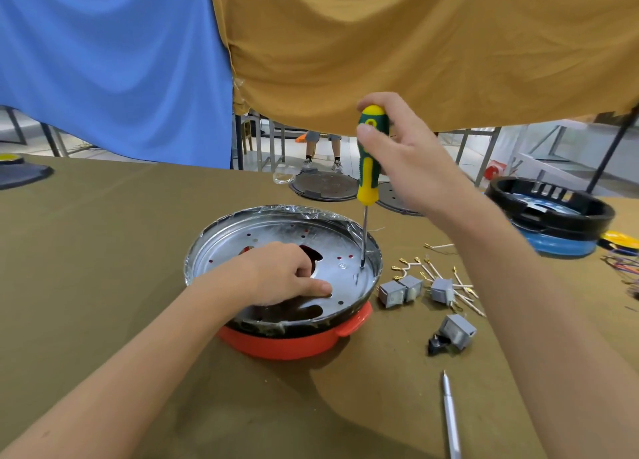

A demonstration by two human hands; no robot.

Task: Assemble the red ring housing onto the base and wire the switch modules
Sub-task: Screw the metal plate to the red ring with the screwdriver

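Note:
The red ring housing (290,344) sits on the table under a silver metal base plate (345,268) with holes and a plastic-wrapped rim. My left hand (276,275) rests on the plate, fingers curled into a central cut-out, thumb flat on the metal. My right hand (408,158) grips a green and yellow screwdriver (368,161) held upright, its tip down at the plate's right edge. Grey switch modules (401,291) with white wires and brass terminals (435,268) lie to the right of the housing. Another grey module (456,330) lies nearer, beside a small black part.
A silver pen (451,420) lies at the front right. A black ring on a blue one (549,213) stands at the far right. Dark round plates (325,185) lie at the table's far edge. Blue and ochre cloths hang behind; a person's legs (321,147) show beyond.

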